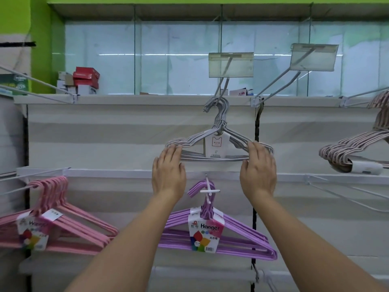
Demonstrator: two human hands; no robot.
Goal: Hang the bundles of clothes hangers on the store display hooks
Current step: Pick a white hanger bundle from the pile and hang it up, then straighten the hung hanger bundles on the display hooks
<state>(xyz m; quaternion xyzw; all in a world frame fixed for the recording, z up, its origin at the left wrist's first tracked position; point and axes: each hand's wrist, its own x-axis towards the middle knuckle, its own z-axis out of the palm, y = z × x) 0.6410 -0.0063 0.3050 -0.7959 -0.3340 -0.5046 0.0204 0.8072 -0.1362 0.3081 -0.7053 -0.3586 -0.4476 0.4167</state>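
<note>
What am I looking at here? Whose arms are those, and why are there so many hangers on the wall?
This picture comes from a camera worn on a person's head, so you see their own two arms reaching forward. It is a shop wall with metal hooks sticking out. The left hand and the right hand touch the two ends of a grey hanger bundle, which hangs on the upper hook. Their fingers look fairly straight, steadying it more than squeezing. Below hangs a purple hanger bundle, at the left a pink hanger bundle, and at the right a striped hanger bundle. Red boxes sit on the shelf above.
</note>
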